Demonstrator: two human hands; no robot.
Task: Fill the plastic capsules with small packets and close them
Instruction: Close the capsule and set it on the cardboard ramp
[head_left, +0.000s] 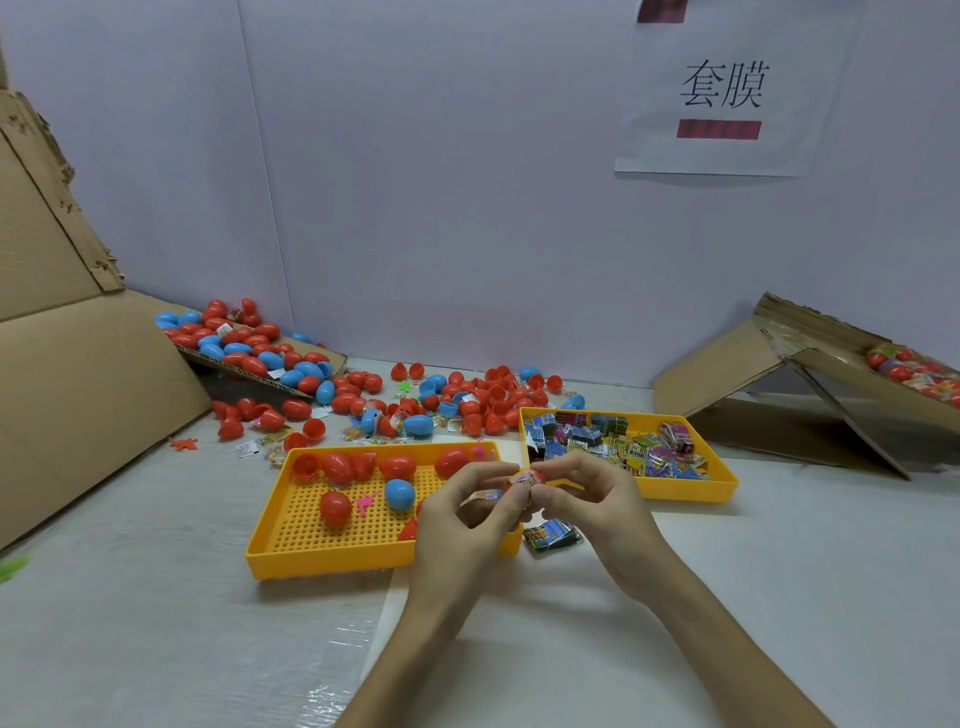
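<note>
Tabletop (779, 571): left hand (467, 514) and right hand (592, 499) half-hide a probable capsule (535, 475).

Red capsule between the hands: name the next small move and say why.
Probably push the packet deeper into the red capsule: the packet bulges from its open mouth, pinched by the left hand while the right hand holds the capsule, so a closing half would not seat yet.

A hand-packing station in a small workshop is suggested: a printed sign (722, 88) is taped to the white partition (415, 182), capsules (363, 389) are heaped in bulk beside flattened cardboard boxes (78, 389), and packets (623, 447) are kept in yellow trays (332, 564).
</note>
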